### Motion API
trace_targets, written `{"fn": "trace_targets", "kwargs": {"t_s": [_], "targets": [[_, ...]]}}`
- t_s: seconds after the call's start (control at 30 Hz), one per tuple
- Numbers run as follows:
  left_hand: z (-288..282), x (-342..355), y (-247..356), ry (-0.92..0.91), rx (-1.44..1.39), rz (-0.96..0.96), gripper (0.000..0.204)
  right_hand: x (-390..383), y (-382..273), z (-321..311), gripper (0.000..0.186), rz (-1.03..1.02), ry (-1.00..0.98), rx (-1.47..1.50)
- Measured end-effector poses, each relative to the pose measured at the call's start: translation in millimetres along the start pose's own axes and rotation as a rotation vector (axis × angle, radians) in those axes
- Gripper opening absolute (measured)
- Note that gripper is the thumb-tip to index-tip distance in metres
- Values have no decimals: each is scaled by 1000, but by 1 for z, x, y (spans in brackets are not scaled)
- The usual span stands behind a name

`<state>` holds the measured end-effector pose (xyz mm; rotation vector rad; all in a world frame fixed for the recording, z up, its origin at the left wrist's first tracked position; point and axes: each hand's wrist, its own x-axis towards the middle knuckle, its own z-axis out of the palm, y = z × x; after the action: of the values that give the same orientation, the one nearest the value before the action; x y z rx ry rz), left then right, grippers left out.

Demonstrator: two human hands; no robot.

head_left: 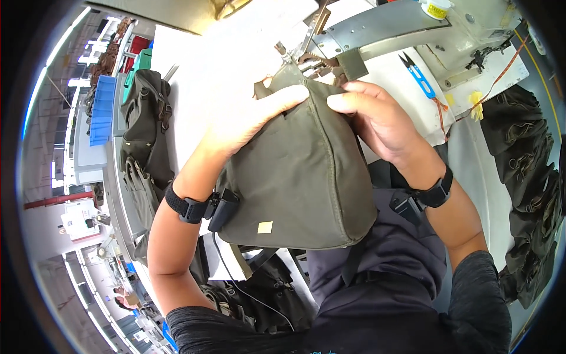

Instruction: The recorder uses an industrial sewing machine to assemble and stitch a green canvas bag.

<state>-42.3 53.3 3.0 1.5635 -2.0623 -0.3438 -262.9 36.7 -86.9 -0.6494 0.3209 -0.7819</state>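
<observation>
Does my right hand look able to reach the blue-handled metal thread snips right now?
Probably yes: the snips lie just past your right hand, with only white work surface visible between, though it would likely have to release the olive-green fabric bag first.

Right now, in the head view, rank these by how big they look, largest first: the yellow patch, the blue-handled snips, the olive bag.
1. Olive bag
2. Blue-handled snips
3. Yellow patch

The gaps look clear.
</observation>
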Motion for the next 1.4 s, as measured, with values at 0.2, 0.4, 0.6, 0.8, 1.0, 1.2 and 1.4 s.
{"fn": "trace_targets", "kwargs": {"t_s": [0.2,0.4,0.6,0.8,1.0,1.2,1.4], "targets": [[1,1,9,-102,-507,-167,46,-3,0,2,22,-42,21,-65],[1,2,12,-167,-310,-206,37,-19,-22,-16,29,-151,48,-410],[2,-7,-2,-84,-412,-334,37,-91,-127,6,30,-378,349,-1294],[7,1,-29,-121,-773,-371,46,-108,-295,19,35,-1084,702,-1962],[6,5,-28,-164,-1010,-577,48,-59,-513,-54,39,-818,825,-2095],[12,0,-26,-109,-1038,-431,46,-24,-626,-117,48,-106,899,-1721],[10,2,-28,-114,-988,-320,33,-34,-612,-138,50,-522,934,-1495]]}}
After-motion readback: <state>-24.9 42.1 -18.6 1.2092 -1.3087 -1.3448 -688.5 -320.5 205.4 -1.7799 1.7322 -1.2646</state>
